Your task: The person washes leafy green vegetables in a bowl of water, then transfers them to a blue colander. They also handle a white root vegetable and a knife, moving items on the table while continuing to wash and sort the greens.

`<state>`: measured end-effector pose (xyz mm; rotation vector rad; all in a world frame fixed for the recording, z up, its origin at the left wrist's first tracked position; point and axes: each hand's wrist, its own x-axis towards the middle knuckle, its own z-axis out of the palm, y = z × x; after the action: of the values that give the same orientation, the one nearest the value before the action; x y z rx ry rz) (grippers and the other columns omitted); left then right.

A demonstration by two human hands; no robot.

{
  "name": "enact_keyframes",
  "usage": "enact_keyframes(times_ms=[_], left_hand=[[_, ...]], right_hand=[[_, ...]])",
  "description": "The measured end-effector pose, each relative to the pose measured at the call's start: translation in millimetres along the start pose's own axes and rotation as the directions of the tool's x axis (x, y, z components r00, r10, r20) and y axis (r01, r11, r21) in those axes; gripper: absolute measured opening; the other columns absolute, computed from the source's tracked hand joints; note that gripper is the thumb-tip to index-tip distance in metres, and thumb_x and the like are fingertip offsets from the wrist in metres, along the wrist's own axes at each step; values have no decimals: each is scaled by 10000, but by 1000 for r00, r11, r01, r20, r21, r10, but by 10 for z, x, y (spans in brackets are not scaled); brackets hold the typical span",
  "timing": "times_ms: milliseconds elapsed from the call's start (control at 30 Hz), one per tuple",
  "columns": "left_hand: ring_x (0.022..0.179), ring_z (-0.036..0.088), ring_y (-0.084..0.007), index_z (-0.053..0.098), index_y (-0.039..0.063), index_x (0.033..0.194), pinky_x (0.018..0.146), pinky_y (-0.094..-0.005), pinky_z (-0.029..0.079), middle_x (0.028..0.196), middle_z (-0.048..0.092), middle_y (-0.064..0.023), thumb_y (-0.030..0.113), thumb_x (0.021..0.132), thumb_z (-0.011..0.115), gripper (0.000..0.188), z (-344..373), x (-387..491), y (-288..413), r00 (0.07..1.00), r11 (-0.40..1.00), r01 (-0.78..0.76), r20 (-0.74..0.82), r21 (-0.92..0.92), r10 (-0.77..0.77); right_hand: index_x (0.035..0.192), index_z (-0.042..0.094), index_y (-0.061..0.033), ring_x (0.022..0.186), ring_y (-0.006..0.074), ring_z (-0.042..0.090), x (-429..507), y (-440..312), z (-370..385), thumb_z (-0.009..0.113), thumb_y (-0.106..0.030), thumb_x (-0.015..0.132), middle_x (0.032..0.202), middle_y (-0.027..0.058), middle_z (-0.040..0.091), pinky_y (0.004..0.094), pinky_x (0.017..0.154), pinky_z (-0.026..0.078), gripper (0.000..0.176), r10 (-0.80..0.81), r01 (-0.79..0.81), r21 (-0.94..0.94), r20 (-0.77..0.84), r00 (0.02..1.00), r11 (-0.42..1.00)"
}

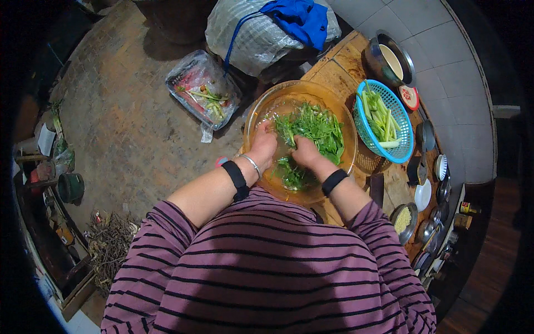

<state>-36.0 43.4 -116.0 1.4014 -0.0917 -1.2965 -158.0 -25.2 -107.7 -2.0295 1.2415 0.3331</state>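
An amber, see-through plastic basin of water stands in front of me at the left edge of the wooden counter. Leafy green vegetables float in it, mostly towards the far right side, with a smaller clump near the front. My left hand dips into the water at the basin's left; its fingertips are partly hidden, so its hold is unclear. Between the two clumps, my right hand has its fingers closed around some green stems. A blue plastic colander holding cut pale-green stalks stands right of the basin.
Behind the colander is a metal pot. Bowls, a white plate and a metal bowl of chopped pale food line the right side. A plastic-lined crate with scraps sits left of the basin. Dry twigs lie lower left.
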Motion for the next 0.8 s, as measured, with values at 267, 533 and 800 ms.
enact_keyframes(times_ms=[267, 533, 800], left_hand=[[827, 508, -118, 479, 85, 1127, 692, -228, 420, 954, 544, -1, 44, 833, 400, 307, 24, 1, 61, 968, 999, 53, 244, 9, -53], [730, 487, -86, 518, 151, 975, 576, -220, 366, 851, 532, 38, 179, 831, 509, 147, 96, -172, 332, 925, 957, 291, 253, 8, -284], [816, 531, -124, 556, 32, 1028, 702, -231, 435, 909, 578, -23, -74, 731, 409, 348, 32, -110, 248, 948, 998, 51, 316, -27, -40]], right_hand=[[1119, 523, -45, 815, 94, 542, -268, 328, -619, 556, -120, 832, 978, 14, 596, 229, 733, 433, 299, -200, -297, 762, 484, 852, 575], [1152, 469, -92, 701, 79, 492, -389, 179, -769, 506, -156, 848, 904, -31, 558, 214, 617, 395, 314, 63, -321, 601, 409, 911, 732], [1004, 567, -70, 817, 102, 536, -307, 239, -707, 534, -112, 811, 914, 7, 587, 272, 757, 425, 200, 43, -223, 714, 262, 964, 664]])
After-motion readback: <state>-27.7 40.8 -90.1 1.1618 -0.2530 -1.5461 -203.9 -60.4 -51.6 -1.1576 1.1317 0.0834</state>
